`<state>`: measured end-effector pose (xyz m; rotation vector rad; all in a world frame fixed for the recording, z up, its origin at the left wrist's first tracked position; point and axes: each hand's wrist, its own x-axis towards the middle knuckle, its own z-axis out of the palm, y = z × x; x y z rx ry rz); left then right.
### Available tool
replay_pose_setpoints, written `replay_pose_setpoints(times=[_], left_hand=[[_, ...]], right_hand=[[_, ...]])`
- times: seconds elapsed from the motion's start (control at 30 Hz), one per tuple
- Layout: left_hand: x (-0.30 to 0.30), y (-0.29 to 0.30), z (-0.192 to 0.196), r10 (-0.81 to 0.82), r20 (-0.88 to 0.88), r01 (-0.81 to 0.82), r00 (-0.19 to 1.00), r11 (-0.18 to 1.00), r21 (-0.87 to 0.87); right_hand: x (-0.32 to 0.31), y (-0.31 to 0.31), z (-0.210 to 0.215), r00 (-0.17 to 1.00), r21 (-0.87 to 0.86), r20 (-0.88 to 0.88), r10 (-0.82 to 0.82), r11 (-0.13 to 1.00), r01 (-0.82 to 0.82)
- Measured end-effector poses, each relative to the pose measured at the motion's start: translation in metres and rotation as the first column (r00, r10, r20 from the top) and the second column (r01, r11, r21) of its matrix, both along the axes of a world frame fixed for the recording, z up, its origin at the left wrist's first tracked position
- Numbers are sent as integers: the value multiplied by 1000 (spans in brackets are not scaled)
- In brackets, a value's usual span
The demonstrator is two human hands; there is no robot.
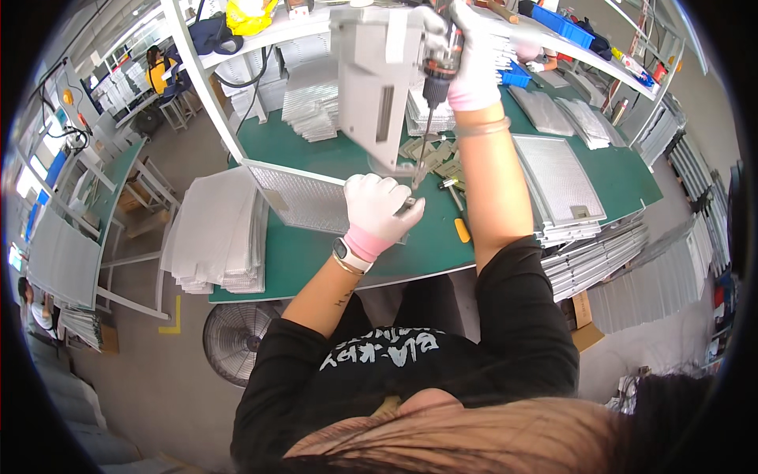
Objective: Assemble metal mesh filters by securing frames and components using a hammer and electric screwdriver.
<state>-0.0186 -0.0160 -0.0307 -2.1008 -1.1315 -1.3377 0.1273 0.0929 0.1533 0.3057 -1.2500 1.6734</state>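
My right hand, in a white glove with a pink cuff, is closed around a black electric screwdriver. Its long bit points down and ends just above my left fingers. My left hand, gloved alike, grips the right end of a framed mesh panel tilted up on the green table. The exact meeting of bit and frame is too small to make out. Behind the bit stands a grey metal housing with a slot. Several small flat metal plates lie beyond the bit.
A yellow-handled tool lies right of my left hand. Mesh panels are stacked at the left and right. A white upright post rises at the table's left. A floor fan stands below. Another person's hand shows across the table.
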Motion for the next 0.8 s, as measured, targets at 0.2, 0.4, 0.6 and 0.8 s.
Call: replay_pose_setpoints(times=[0.2,0.4,0.6,0.8], left_hand=[[-51,-102,-15,-339,-278,208,899,888,-410],[-138,-183,-188,-650,-532,2,543,634,-773],[-111,-76,-63,568,-278,-602,775,797,-51],[-93,-52,-96,312,3,-247,950,757,-605]], right_hand=[[-7,-27,7,939,-127,79,-334,931,342],[-20,-14,-8,999,80,28,-47,996,45],[-17,-34,-24,970,26,73,-232,973,230],[-14,-52,-46,975,50,107,-196,980,192]])
